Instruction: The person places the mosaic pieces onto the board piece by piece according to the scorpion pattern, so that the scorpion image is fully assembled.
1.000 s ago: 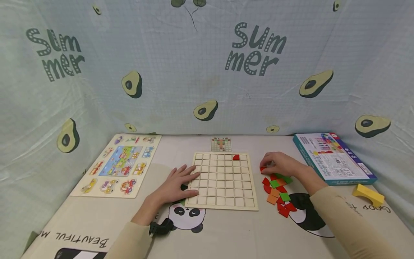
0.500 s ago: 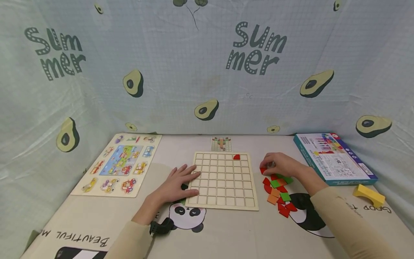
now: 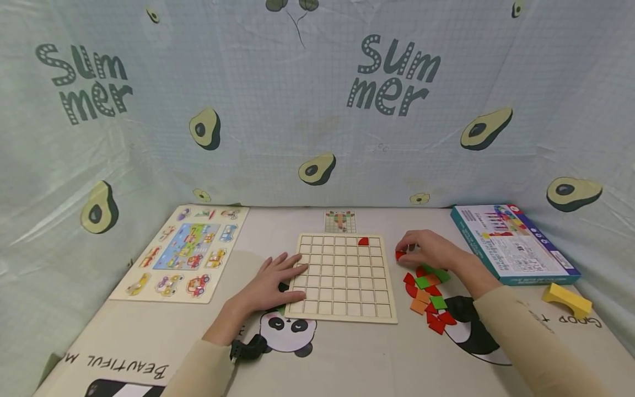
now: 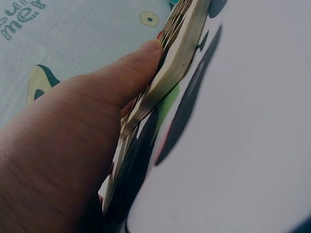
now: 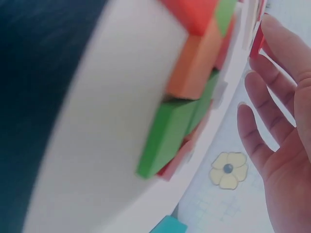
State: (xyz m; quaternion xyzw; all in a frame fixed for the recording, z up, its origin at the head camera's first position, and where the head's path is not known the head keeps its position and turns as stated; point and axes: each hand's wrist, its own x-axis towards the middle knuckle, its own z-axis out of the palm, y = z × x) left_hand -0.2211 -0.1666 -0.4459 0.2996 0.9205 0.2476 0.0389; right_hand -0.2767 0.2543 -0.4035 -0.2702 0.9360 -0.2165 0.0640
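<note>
A wooden grid board (image 3: 342, 281) lies flat in the middle of the head view. One red quarter-round tile (image 3: 364, 241) sits in its top row, near the right corner. My left hand (image 3: 274, 284) rests on the board's left edge, fingers straight and spread; the left wrist view shows the thumb (image 4: 138, 63) along the board's side. Right of the board, my right hand (image 3: 429, 251) pinches a small red tile (image 5: 257, 41) between thumb and index finger, the other fingers loosely bent. Below that hand lie several red, orange and green tiles, among them a green tile (image 3: 439, 302).
Behind the board lies a small pattern card (image 3: 340, 221). A vehicle picture puzzle (image 3: 225, 270) is at the left. On the right are a flat printed box (image 3: 516, 242) and a yellow arch block (image 3: 567, 299). A fabric wall closes the back.
My right hand has moved slightly left and away from me with the red tile, off the loose tiles. The left hand has stayed on the board.
</note>
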